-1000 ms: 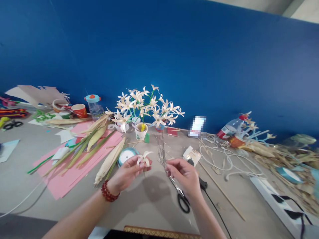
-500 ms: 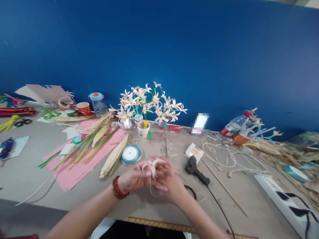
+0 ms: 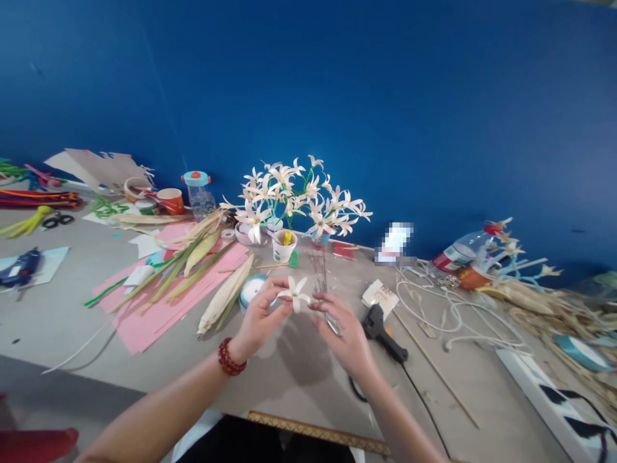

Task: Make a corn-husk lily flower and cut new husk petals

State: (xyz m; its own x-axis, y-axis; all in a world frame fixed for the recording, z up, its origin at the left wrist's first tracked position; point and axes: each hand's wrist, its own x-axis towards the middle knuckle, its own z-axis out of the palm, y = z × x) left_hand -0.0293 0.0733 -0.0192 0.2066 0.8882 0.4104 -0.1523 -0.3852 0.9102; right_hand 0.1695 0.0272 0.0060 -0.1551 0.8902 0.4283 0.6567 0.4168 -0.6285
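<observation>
Nearer the wearer than the white paper cup (image 3: pixel 283 251), in the head view, both hands meet above the table (image 3: pixel 212 389). The left hand (image 3: pixel 263 315), with a red beaded bracelet (image 3: pixel 232 357) at its wrist, pinches a white flower (image 3: pixel 295 294) between thumb and fingers. That flower is in front of the cup and slightly to its right, petals spread. The right hand (image 3: pixel 341 329) is half curled beside it, fingertips very near the right petals; whether they touch them or grip something thin, I cannot tell.

Partly under the right hand, to the cup's front right, are scissors (image 3: pixel 357 390), with thin wires (image 3: pixel 321 273) just beyond. Farther right of the cup are a black glue gun (image 3: pixel 385 334), a long stick (image 3: pixel 436 366), a white cable (image 3: pixel 449 315) and a tilted bottle (image 3: pixel 456 256).

In front of the cup and a little left, a blue ribbon roll (image 3: pixel 250 291) is partly hidden by the left hand. More to the cup's left, a corn husk (image 3: pixel 224 299) lies near pink paper (image 3: pixel 139 331). Behind and above the cup, many white blossoms (image 3: pixel 265 188) stand on green and pale blue stems.
</observation>
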